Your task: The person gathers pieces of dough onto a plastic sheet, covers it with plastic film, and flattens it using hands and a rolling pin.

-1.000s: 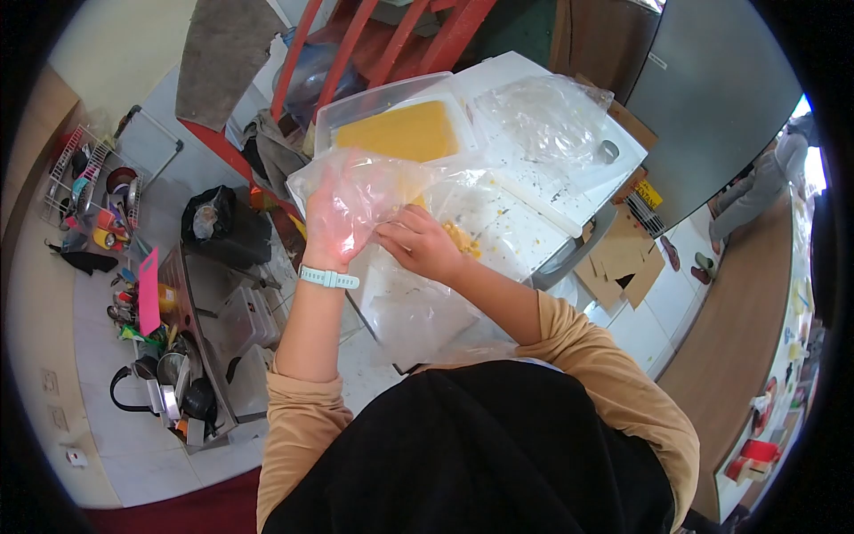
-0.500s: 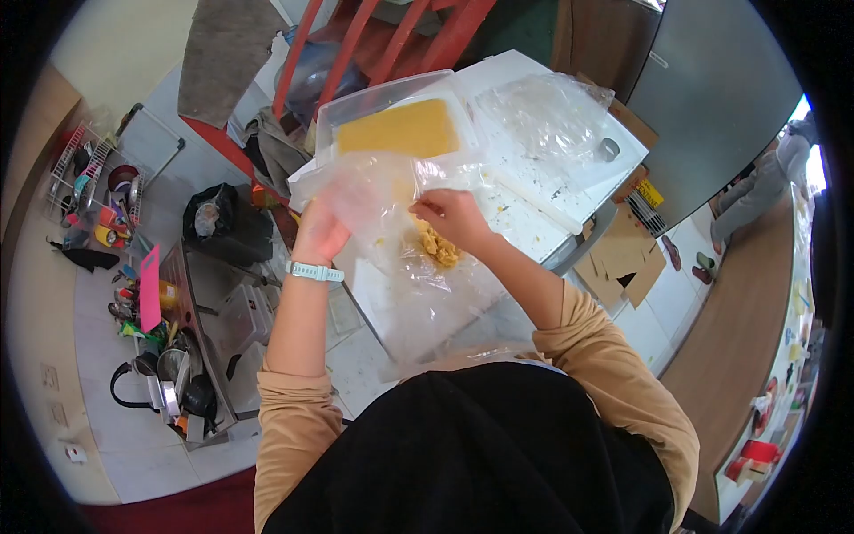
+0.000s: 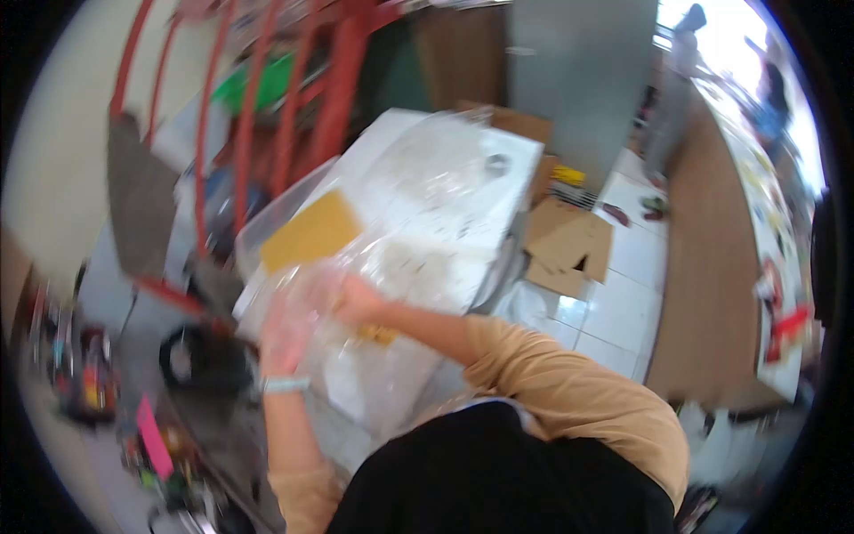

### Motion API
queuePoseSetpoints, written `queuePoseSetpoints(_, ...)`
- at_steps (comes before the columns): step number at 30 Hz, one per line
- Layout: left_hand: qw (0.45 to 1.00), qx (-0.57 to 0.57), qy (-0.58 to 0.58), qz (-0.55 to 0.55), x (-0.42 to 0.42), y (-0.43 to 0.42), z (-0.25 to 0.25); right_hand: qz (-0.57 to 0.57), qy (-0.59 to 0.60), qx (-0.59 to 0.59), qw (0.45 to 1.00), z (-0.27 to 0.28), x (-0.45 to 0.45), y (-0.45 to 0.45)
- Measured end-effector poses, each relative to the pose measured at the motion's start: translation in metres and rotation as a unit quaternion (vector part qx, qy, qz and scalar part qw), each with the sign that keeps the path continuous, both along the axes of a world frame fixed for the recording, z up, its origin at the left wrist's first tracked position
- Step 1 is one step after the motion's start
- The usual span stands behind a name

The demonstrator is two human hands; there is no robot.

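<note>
white tabletop supports a clear plastic bag near yellow clumps. our left hand lies behind or inside the film; our right hand is curled narrow at it. blur: we cannot tell whether either grips. we judge the step as bag handling; the next move calls for steady film.

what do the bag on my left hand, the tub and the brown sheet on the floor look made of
Bag: thin, shiny plastic, by its see-through creases and glints. Tub: probably smooth rigid plastic, by its translucent wall. Brown sheet: apparently matte cardboard, by its dull, creased panels.
</note>
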State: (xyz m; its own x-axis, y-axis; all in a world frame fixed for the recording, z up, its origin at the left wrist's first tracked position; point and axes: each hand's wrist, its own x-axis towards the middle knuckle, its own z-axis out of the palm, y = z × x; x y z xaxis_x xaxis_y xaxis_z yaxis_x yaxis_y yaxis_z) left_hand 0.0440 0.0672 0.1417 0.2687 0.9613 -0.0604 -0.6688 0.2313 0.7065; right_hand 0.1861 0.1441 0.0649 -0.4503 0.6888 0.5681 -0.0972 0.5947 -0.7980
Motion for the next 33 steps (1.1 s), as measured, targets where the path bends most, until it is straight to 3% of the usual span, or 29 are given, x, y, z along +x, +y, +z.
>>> queuePoseSetpoints(1, 0.994, -0.065, -0.091, 0.018, 0.009, -0.003, 0.014, 0.038, 0.052, 0.064, 0.996, -0.020, -0.013, 0.012)
queuePoseSetpoints(2, 0.974, -0.127, -0.181, 0.044, 0.018, -0.006, 0.028, -0.010, 0.062, 0.124, 0.990, -0.014, -0.012, 0.009)
queuePoseSetpoints(3, 0.986, -0.115, -0.122, 0.022, 0.016, -0.007, 0.034, -0.007, 0.041, 0.134, 0.990, -0.005, -0.006, 0.009)
queuePoseSetpoints(4, 0.992, 0.029, 0.111, 0.059, -0.016, -0.002, 0.007, 0.003, 0.020, 0.141, 0.990, 0.003, -0.001, 0.012)
queuePoseSetpoints(7, 0.998, -0.030, 0.003, 0.058, -0.040, 0.002, 0.001, 0.034, 0.017, 0.082, 0.996, 0.011, 0.010, 0.009)
queuePoseSetpoints(10, 0.988, -0.091, 0.048, 0.118, -0.023, -0.004, 0.022, -0.010, 0.002, 0.084, 0.996, 0.007, 0.011, 0.006)
queuePoseSetpoints(13, 0.987, -0.055, 0.100, 0.114, -0.029, 0.004, 0.012, -0.043, 0.078, 0.081, 0.993, 0.007, 0.006, 0.001)
queuePoseSetpoints(16, 0.982, -0.033, 0.147, 0.113, -0.011, 0.008, 0.004, 0.001, 0.062, 0.031, 0.998, 0.007, 0.003, 0.005)
queuePoseSetpoints(19, 0.863, 0.123, 0.472, 0.132, -0.005, 0.013, -0.006, -0.009, 0.013, 0.061, 0.998, 0.006, 0.008, 0.007)
queuePoseSetpoints(25, 0.930, 0.039, 0.314, 0.188, -0.008, 0.017, -0.025, -0.065, 0.099, 0.132, 0.984, 0.019, 0.011, -0.008)
queuePoseSetpoints(28, 0.923, -0.012, 0.302, 0.239, -0.003, 0.031, -0.031, -0.018, 0.030, 0.059, 0.998, 0.004, 0.004, -0.010)
queuePoseSetpoints(31, 0.931, -0.046, 0.271, 0.242, -0.007, 0.035, -0.032, -0.001, 0.049, 0.049, 0.998, -0.002, 0.006, -0.010)
queuePoseSetpoints(33, 0.939, -0.052, 0.252, 0.229, -0.020, 0.036, -0.036, -0.005, 0.067, 0.105, 0.992, -0.006, 0.008, -0.004)
